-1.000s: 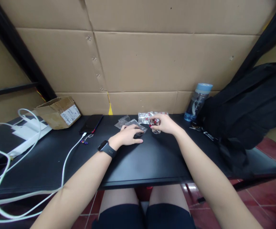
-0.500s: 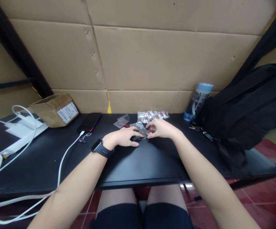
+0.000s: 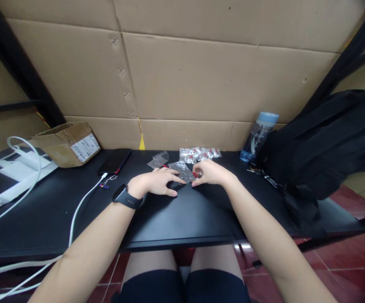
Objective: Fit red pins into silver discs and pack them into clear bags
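My left hand [image 3: 161, 182], with a black watch on its wrist, lies low over the black table with its fingers spread. Its fingertips reach the edge of a clear plastic bag [image 3: 182, 169]. Part of a red item [image 3: 165, 166] shows just behind that hand. Between the curled fingers and thumb of my right hand [image 3: 210, 172] is a small red-and-silver item [image 3: 197, 174], mostly covered, its kind unclear. Several similar pieces in clear packets [image 3: 191, 158] lie in a row behind my right hand. Another clear bag [image 3: 158, 160] rests behind my left hand.
A phone [image 3: 115, 161] on a white cable and an open cardboard box [image 3: 67, 145] are at the left. To the right stand a water bottle [image 3: 257, 136] and a black backpack [image 3: 327, 143], with keys [image 3: 255, 170] beside them. A cardboard wall [image 3: 185, 84] closes off the back.
My left hand has drawn slightly left, off most of the clear bag. The fingers of my right hand have closed in on the small red-and-silver item. The view has shifted a little.
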